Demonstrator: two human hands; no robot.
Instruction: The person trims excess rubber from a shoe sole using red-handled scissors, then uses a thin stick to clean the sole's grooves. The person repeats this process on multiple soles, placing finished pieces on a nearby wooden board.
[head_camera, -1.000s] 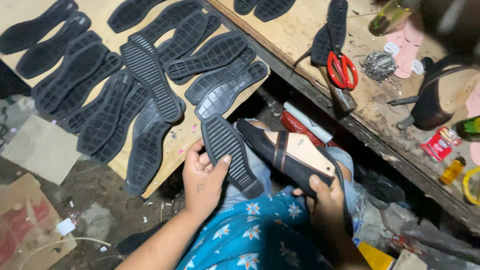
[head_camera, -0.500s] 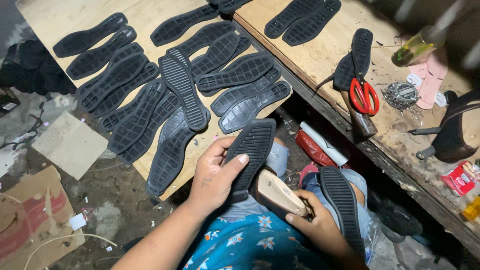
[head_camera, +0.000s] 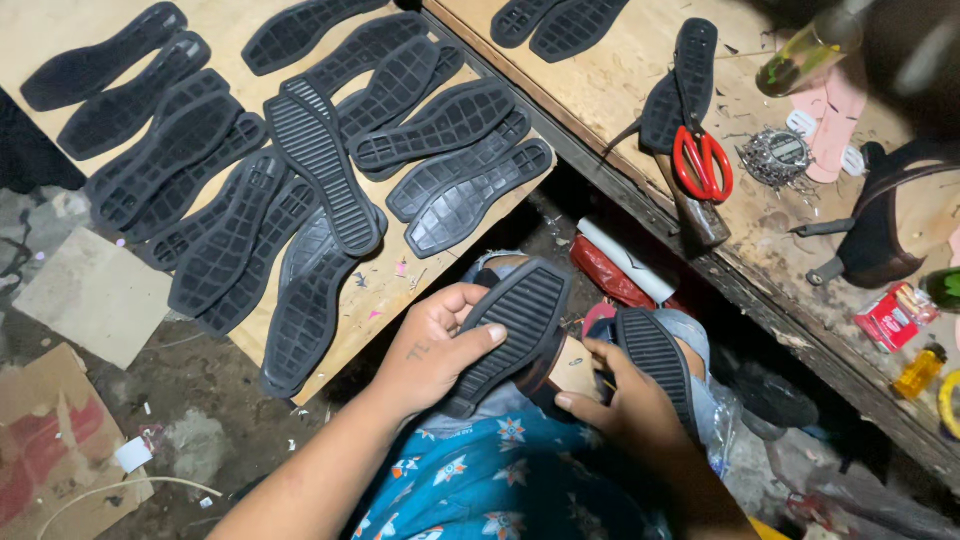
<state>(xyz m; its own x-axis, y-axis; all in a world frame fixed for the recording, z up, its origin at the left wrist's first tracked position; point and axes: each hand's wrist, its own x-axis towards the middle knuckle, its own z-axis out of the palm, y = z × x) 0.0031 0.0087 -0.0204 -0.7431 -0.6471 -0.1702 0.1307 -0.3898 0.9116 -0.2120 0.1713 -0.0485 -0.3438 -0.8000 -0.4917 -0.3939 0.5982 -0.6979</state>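
Left hand (head_camera: 430, 345) clamped round a ribbed black sole (head_camera: 510, 325), held over the lap just off the desk (head_camera: 400, 285) corner, long axis slanting up-right. Right hand (head_camera: 625, 400) closed on the tan shoe (head_camera: 575, 368), touching the sole's lower end.

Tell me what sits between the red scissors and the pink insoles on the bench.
A tangled pile of small metal tacks lies between the red scissors and pink insoles, in the head view.

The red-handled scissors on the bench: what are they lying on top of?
The red-handled scissors lie on a black rubber sole, blades pointing up along it, handles partly over the wooden workbench. A dark tool pokes out below the handles; how far it runs underneath is hidden.
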